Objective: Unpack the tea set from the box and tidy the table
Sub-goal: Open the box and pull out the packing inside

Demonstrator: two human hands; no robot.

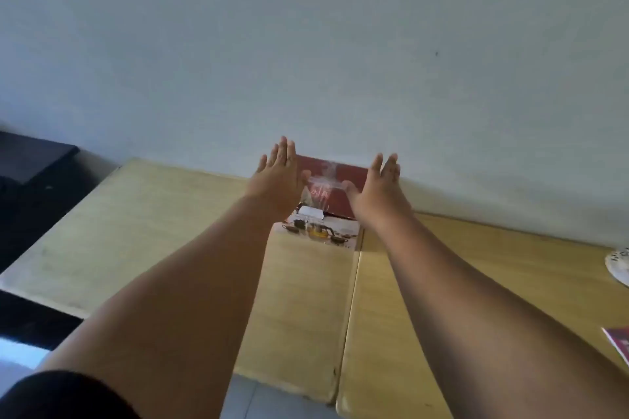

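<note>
Both arms outstretched, left hand point(276, 177), right hand point(378, 189), seemingly open, palms facing.

The near counter point(306, 299) lies bare and passable, the far middle is blocked by the red box point(332, 196) against the wall point(306, 44), and a plate point(617, 267) crowds the right edge.

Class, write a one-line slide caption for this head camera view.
Both open hands, left hand and right hand, reach toward the red tea set box standing by the wall on the wooden table.

box point(332, 201) on table point(170, 214), against wall point(306, 44)
</note>
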